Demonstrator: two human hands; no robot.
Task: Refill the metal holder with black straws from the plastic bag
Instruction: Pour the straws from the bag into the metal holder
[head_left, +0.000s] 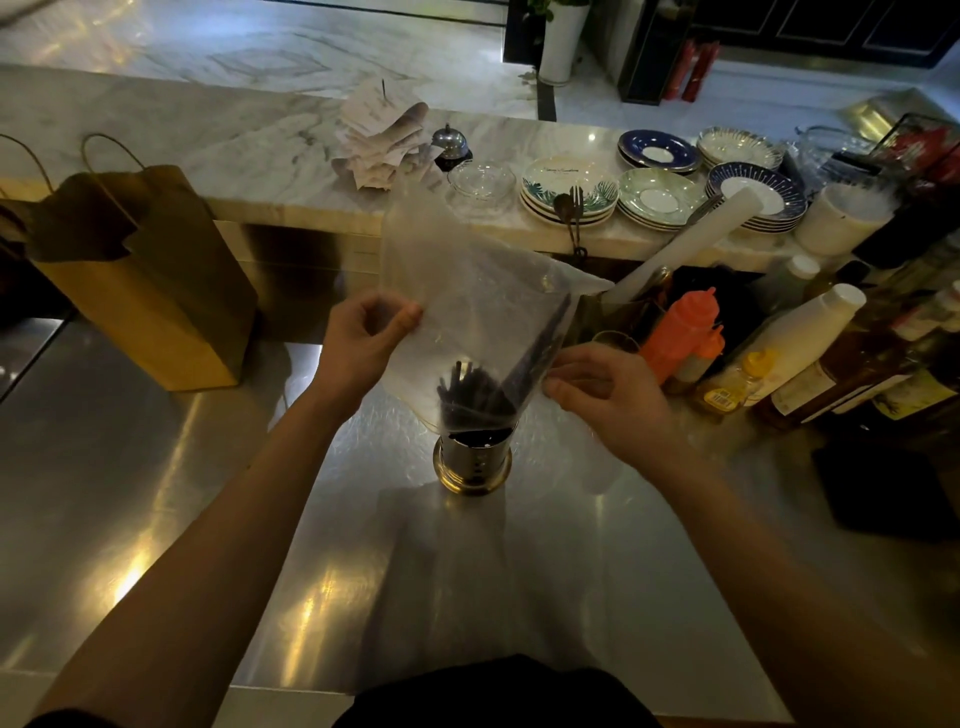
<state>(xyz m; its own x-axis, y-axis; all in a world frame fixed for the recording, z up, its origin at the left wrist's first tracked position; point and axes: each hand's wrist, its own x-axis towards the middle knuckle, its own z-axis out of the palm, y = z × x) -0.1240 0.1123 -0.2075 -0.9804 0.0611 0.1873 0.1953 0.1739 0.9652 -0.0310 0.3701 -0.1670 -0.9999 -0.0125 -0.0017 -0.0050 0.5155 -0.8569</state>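
a person holds a clear plastic bag (467, 291) upended over a metal holder (472, 462) standing on a steel counter (208, 493), the bag's mouth just over the holder's rim. the left hand (363, 343) pinches the bag's left edge between thumb and fingers, and the right hand (602, 395) pinches its right edge lower down. black straws (467, 395) bunch between the hands, reaching into the holder.

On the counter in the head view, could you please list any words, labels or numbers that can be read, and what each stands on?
None can be read.
Leaf-patterned plate: script line, too blurred.
Yellow-capped bottle: barcode label, digits too small.
Dark bottles: labels blurred.
Paper slips: print too faint.
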